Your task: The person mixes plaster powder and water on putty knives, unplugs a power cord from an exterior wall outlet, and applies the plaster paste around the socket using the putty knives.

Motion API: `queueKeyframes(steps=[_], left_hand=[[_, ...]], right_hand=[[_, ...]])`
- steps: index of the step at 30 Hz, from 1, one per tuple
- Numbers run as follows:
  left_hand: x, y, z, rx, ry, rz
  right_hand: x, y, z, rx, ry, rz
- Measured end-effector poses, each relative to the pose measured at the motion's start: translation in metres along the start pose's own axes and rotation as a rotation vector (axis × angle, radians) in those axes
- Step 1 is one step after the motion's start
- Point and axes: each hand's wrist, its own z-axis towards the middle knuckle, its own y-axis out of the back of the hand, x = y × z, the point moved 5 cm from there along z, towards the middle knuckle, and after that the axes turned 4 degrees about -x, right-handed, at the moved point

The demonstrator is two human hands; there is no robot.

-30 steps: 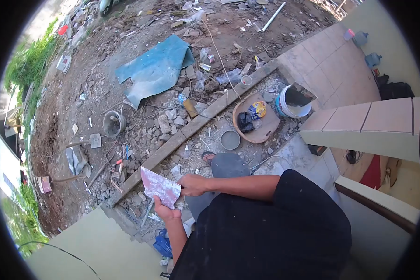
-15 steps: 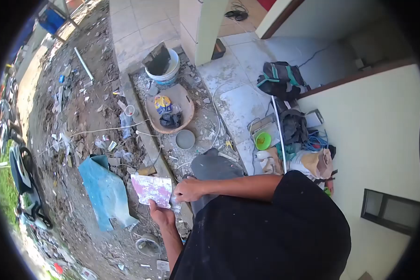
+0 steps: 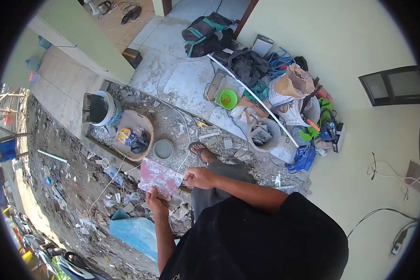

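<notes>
A flat reddish tile piece (image 3: 158, 178) with white smears is held out in front of my body. My left hand (image 3: 156, 201) grips its lower edge, the thumb lying on its face. Close to the tile's right edge, my right hand (image 3: 199, 178) is closed; what its fingers hold, if anything, is too small to make out. Beyond the tile lie a round grey bowl (image 3: 163, 149) and a shallow tan basin (image 3: 147, 122) with plastic bags inside.
A white bucket (image 3: 111, 108) stands near the pillar. A white pipe (image 3: 252, 99) leans across bags, a green bowl (image 3: 228, 99) and a rubble-filled bucket (image 3: 264, 135). Blue sheet (image 3: 136, 234) lies on rubble at lower left. My sandalled foot (image 3: 201, 152) is on debris.
The view has swung right, toward the wall and the heap of bags. Both hands stay at the tile, which has tilted somewhat.
</notes>
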Motion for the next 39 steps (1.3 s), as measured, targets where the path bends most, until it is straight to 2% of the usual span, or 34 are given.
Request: queueKeyframes(steps=[2,4,6,8,10,11,15,18,20,26,28,29,30,31,32,33,34,35,36,38,39], left_hand=[[-0.005,-0.017,0.016,0.192,-0.094,0.316],[-0.010,-0.041,0.019,0.240,-0.096,0.372],[-0.014,-0.068,0.013,0.433,-0.128,0.752],[-0.017,-0.088,0.000,0.503,-0.129,0.831],[-0.016,-0.106,-0.015,0.639,-0.067,0.903],[-0.016,-0.107,-0.015,0.633,-0.088,0.920],[-0.011,-0.098,-0.015,0.528,-0.127,0.801],[-0.001,-0.097,-0.012,0.496,-0.063,0.678],[0.007,-0.095,-0.017,0.465,0.106,0.528],[0.020,-0.085,-0.020,0.464,0.220,0.478],[0.022,-0.090,-0.028,0.440,0.240,0.477],[0.031,-0.076,-0.015,0.509,0.289,0.484],[0.027,-0.089,-0.029,0.468,0.264,0.513],[0.032,-0.084,-0.023,0.494,0.226,0.547],[0.035,-0.082,-0.021,0.495,0.191,0.607],[0.024,-0.095,-0.034,0.504,0.160,0.598],[0.013,-0.103,-0.044,0.524,0.151,0.613],[0.018,-0.095,-0.033,0.537,0.102,0.702],[0.021,-0.095,-0.030,0.615,0.106,0.651],[-0.002,-0.109,-0.045,0.716,-0.050,0.740],[0.000,-0.107,-0.040,0.684,-0.070,0.711]], right_hand=[[-0.021,0.017,-0.003,-0.127,-0.248,0.202],[-0.023,0.030,-0.004,-0.238,-0.197,0.180],[-0.021,0.045,-0.006,-0.347,-0.147,0.147],[-0.013,0.050,-0.002,-0.382,-0.022,0.158],[-0.012,0.052,0.001,-0.378,-0.095,0.183],[-0.015,0.054,0.000,-0.365,-0.172,0.201],[-0.011,0.049,-0.004,-0.418,-0.086,0.351],[-0.009,0.054,-0.011,-0.413,-0.077,0.392],[-0.010,0.052,-0.017,-0.390,-0.089,0.403],[-0.014,0.044,-0.023,-0.408,0.004,0.454],[-0.001,0.050,-0.034,-0.410,-0.101,0.689],[-0.029,0.040,-0.027,-0.427,-0.095,0.692],[-0.058,0.030,-0.016,-0.423,-0.084,0.688],[-0.032,0.039,-0.021,-0.435,-0.058,0.877],[-0.009,0.046,-0.026,-0.290,-0.109,1.066],[-0.018,0.048,-0.022,-0.257,-0.065,1.008],[-0.023,0.051,-0.021,-0.163,-0.112,0.995],[-0.019,0.057,-0.019,-0.160,-0.077,0.925],[-0.018,0.060,-0.015,-0.150,-0.075,0.934],[-0.018,0.067,-0.006,-0.094,-0.126,0.916],[-0.012,0.066,0.000,-0.052,-0.126,0.892]])
